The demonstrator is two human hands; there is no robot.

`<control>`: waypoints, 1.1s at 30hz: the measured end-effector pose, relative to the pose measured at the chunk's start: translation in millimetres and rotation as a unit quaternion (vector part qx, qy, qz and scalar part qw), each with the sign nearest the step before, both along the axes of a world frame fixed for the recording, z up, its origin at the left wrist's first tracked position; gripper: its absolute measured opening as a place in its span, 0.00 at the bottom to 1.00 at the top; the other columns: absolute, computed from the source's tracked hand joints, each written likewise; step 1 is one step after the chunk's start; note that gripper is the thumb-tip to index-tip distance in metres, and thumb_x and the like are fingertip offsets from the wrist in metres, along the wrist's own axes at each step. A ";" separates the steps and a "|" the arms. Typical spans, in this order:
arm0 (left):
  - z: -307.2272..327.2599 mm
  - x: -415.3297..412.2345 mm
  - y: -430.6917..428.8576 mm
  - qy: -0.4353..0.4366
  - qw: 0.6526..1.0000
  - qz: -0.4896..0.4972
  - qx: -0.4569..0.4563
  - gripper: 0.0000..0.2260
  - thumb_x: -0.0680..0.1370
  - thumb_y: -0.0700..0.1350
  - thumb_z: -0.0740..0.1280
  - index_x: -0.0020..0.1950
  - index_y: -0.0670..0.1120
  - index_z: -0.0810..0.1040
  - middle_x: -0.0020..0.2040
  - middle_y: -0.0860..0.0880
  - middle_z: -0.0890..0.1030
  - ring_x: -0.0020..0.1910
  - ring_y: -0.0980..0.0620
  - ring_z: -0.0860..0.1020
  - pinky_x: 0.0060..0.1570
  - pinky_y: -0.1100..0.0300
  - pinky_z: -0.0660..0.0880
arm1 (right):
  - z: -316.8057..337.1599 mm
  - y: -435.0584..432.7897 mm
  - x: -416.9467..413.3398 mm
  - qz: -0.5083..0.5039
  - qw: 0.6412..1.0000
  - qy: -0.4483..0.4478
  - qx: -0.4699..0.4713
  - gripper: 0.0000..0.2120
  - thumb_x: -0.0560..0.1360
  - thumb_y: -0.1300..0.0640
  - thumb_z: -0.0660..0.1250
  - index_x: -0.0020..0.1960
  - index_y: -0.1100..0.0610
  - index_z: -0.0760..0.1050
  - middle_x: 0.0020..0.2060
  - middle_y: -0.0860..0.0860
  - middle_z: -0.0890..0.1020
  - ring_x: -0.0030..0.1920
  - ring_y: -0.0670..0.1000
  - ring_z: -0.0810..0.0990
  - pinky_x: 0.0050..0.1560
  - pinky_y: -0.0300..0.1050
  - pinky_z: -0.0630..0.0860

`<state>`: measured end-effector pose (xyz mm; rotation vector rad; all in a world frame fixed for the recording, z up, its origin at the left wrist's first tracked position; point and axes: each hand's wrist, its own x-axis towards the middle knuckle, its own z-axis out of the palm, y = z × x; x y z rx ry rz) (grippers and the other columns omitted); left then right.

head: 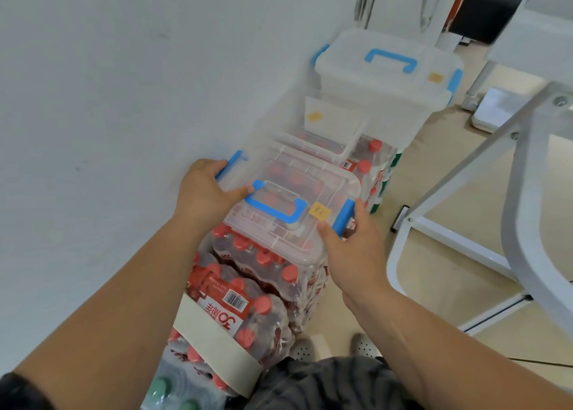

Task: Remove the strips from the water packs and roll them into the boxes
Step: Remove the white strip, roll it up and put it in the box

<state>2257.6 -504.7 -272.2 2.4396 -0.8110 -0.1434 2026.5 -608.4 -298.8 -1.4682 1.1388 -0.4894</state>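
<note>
Both forearms reach forward and down. The left hand (207,189) is clamped on the left end of the clear plastic box with the blue handle (294,192): the thumb lies flat on the lid next to the handle and the fingers curl round the end by the blue side latch (231,166). The right hand (350,248) does the same on the other end, with its thumb on the lid edge and its fingers wrapped over the right blue latch (344,217). So both hands are gripping it.

The box sits on top of the shrink-wrapped packs of red-capped water bottles (254,273) along the white wall (108,84). Its long axis runs hand to hand, skewed a bit in the frame. The blue handle lies flat on the lid, with its open side facing away from the person.

A wide beige strip (217,338) crosses the nearest pack diagonally.

As for writing, the red pack label (223,313) shows a big "30" upside down, plus a barcode. The small print is too blurry to read. There's a little yellow sticker (320,211) on the lid, which I can't read either.

A second, cloudy white box with a blue handle (387,65) sits farther down the row.
</note>
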 end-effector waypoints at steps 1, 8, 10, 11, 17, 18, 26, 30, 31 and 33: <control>1.5 -0.1 -1.2 -0.008 1.000 -0.001 0.007 0.27 0.67 0.58 0.78 0.59 0.44 0.80 0.52 0.47 0.77 0.50 0.50 0.74 0.49 0.60 0.69 | 2.0 -0.3 0.4 -0.003 1.000 0.001 0.000 0.39 0.76 0.47 0.72 0.80 0.43 0.55 0.73 0.47 0.68 0.67 0.51 0.74 0.65 0.54 0.77; 18.1 -27.1 15.6 -0.067 0.997 0.026 -0.036 0.29 0.72 0.59 0.74 0.67 0.45 0.76 0.65 0.45 0.77 0.65 0.45 0.74 0.68 0.51 0.69 | 30.4 -4.1 -7.0 0.027 0.995 0.010 -0.099 0.43 0.74 0.43 0.73 0.80 0.41 0.51 0.78 0.44 0.58 0.78 0.48 0.57 0.78 0.55 0.59; 25.1 -41.7 23.8 -0.074 0.996 0.026 -0.040 0.27 0.72 0.58 0.74 0.66 0.46 0.77 0.63 0.47 0.77 0.64 0.46 0.74 0.67 0.54 0.68 | 44.1 -5.1 -8.0 0.064 0.981 0.002 -0.183 0.35 0.76 0.45 0.71 0.78 0.42 0.58 0.78 0.45 0.58 0.78 0.47 0.54 0.77 0.50 0.55; 28.2 -50.3 29.6 -0.078 0.996 0.035 -0.040 0.26 0.72 0.57 0.74 0.66 0.47 0.77 0.63 0.47 0.78 0.63 0.47 0.74 0.66 0.55 0.67 | 51.1 -5.5 -7.0 0.096 0.971 -0.011 -0.218 0.32 0.76 0.46 0.70 0.76 0.43 0.61 0.77 0.45 0.58 0.78 0.46 0.54 0.77 0.50 0.55; 25.3 -113.4 75.6 -0.039 0.986 0.158 -0.031 0.23 0.71 0.57 0.75 0.64 0.50 0.78 0.61 0.52 0.78 0.60 0.52 0.75 0.62 0.58 0.71 | 63.6 5.3 9.1 0.324 0.903 -0.082 -0.270 0.24 0.76 0.49 0.71 0.70 0.47 0.70 0.75 0.50 0.62 0.76 0.50 0.58 0.72 0.45 0.59; 22.2 -124.2 85.4 -0.033 0.983 0.179 -0.017 0.23 0.72 0.58 0.75 0.63 0.50 0.79 0.61 0.51 0.78 0.60 0.52 0.75 0.61 0.60 0.69 | 62.1 9.7 10.9 0.351 0.891 -0.091 -0.274 0.23 0.76 0.48 0.70 0.69 0.48 0.72 0.74 0.51 0.64 0.75 0.51 0.60 0.72 0.46 0.60; 0.9 -204.2 164.4 0.000 0.942 0.331 0.056 0.26 0.71 0.59 0.75 0.65 0.50 0.78 0.61 0.49 0.79 0.62 0.48 0.75 0.65 0.50 0.72 | 40.0 53.9 25.4 0.541 0.800 -0.087 -0.243 0.20 0.76 0.51 0.71 0.67 0.49 0.74 0.70 0.51 0.68 0.73 0.52 0.62 0.73 0.46 0.60; -6.8 -221.6 185.4 0.024 0.923 0.374 0.087 0.28 0.71 0.62 0.73 0.67 0.50 0.76 0.64 0.49 0.77 0.64 0.47 0.74 0.65 0.50 0.72 | 31.4 82.1 41.3 0.598 0.746 -0.063 -0.288 0.19 0.76 0.50 0.70 0.67 0.49 0.75 0.68 0.49 0.71 0.71 0.53 0.64 0.74 0.48 0.62; -9.6 -221.6 188.8 0.026 0.921 0.377 0.090 0.28 0.71 0.63 0.72 0.67 0.50 0.76 0.64 0.49 0.77 0.64 0.47 0.74 0.65 0.51 0.72 | 28.0 89.1 46.2 0.617 0.728 -0.049 -0.293 0.20 0.77 0.49 0.69 0.68 0.49 0.75 0.69 0.49 0.70 0.72 0.53 0.63 0.73 0.47 0.61; -15.5 -216.8 194.1 0.035 0.920 0.378 0.095 0.29 0.72 0.63 0.71 0.68 0.50 0.75 0.64 0.49 0.77 0.64 0.47 0.73 0.65 0.51 0.72 | 18.4 102.0 57.4 0.651 0.693 -0.016 -0.310 0.21 0.78 0.50 0.68 0.70 0.50 0.73 0.69 0.48 0.69 0.71 0.53 0.63 0.72 0.47 0.61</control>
